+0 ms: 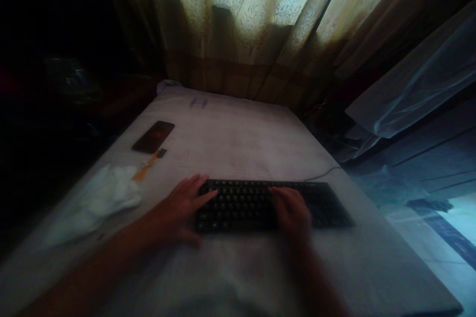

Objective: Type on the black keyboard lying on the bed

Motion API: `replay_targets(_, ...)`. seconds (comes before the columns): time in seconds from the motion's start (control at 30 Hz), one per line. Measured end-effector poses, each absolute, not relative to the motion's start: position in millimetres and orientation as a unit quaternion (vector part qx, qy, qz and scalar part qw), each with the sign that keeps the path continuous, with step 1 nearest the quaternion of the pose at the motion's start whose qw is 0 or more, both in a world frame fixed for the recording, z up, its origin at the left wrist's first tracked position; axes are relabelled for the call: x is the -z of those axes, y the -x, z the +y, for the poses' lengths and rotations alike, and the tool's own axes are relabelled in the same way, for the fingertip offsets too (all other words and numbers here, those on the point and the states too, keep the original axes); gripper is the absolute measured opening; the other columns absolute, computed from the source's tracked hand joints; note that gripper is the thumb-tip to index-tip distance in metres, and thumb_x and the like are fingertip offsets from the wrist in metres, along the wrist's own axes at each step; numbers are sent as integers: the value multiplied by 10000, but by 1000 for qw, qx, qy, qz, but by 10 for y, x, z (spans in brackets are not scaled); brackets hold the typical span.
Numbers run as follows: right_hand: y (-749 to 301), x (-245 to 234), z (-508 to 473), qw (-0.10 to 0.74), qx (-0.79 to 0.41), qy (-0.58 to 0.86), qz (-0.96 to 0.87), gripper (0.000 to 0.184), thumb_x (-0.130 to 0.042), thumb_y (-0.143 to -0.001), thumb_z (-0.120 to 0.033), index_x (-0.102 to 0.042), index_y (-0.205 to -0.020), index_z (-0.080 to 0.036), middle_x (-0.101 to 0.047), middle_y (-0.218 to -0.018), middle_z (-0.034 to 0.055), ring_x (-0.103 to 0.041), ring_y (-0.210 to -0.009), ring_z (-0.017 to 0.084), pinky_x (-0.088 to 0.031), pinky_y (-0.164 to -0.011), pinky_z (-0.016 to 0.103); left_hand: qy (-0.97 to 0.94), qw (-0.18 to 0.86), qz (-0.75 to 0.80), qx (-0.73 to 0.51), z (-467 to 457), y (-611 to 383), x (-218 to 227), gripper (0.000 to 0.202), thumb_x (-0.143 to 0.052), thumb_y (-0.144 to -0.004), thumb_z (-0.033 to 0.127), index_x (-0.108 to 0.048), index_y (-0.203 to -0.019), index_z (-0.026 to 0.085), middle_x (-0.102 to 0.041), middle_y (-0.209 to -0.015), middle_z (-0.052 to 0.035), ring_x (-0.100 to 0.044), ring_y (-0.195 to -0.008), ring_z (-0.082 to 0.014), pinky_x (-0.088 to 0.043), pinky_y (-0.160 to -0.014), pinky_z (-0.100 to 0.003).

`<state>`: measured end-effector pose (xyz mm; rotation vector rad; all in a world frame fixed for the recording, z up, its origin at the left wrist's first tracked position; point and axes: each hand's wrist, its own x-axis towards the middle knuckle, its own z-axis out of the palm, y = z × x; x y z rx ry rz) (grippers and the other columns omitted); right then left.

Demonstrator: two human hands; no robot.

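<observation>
A black keyboard (260, 205) lies across the cloth-covered surface (238, 133) in front of me. My left hand (184, 205) rests at its left end, fingers stretched out over the leftmost keys and the thumb on the cloth. My right hand (292, 213) lies flat on the keys right of the middle, fingers extended forward. Neither hand holds anything. A thin cable (323, 173) runs from the keyboard's back right corner.
A dark phone (153, 136) lies at the back left, with a small orange-handled tool (148, 164) just in front of it. A crumpled white cloth (104, 195) sits at the left edge. Curtains (241, 25) hang behind; the surface drops off at the right.
</observation>
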<state>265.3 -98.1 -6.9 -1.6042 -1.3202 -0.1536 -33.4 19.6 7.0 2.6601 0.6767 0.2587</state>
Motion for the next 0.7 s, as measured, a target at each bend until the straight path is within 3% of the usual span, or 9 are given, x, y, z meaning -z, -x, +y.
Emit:
replay_targets(0.13, -2865, 98, -1094, 526, 78, 673, -515, 199, -563, -872, -307, -725, -909, -198, -691, -896, 85, -651, -817, 209, -550, -740, 357, -942, 217, 256, -31, 280, 252, -129, 1206, -846, -506, 555, -198, -1503, 358, -13, -1622, -131, -84, -1444, -449, -200, -1117, -632)
replay_targets(0.27, -3017, 161, -1208, 531, 72, 672, -511, 186, -579, -867, -305, -724, -906, -195, -692, -892, 87, -657, -815, 214, -555, -733, 363, -934, 241, 263, -16, 330, 230, -130, 1265, -869, -453, 530, -180, -1503, 376, -8, -1622, -114, -79, -1444, -451, -240, -1110, -619)
replay_targets(0.43, -3022, 190, -1235, 536, 78, 666, -513, 183, -578, -876, -306, -723, -911, -201, -687, -887, 84, -656, -815, 217, -558, -736, 372, -935, 250, 242, -60, 328, 223, -66, 1184, -834, -536, 472, -164, -1506, 365, -82, -1608, -115, -182, -1438, -391, -292, -1114, -560)
replay_targets(0.7, -2857, 71, -1306, 544, 129, 643, -523, 161, -571, -894, -257, -720, -921, -206, -677, -885, 75, -651, -814, 202, -566, -709, 345, -919, 285, 257, -94, 251, 167, -148, 1089, -801, -570, 414, -233, -1493, 316, -212, -1578, -130, -249, -1419, -382, -313, -1105, -562)
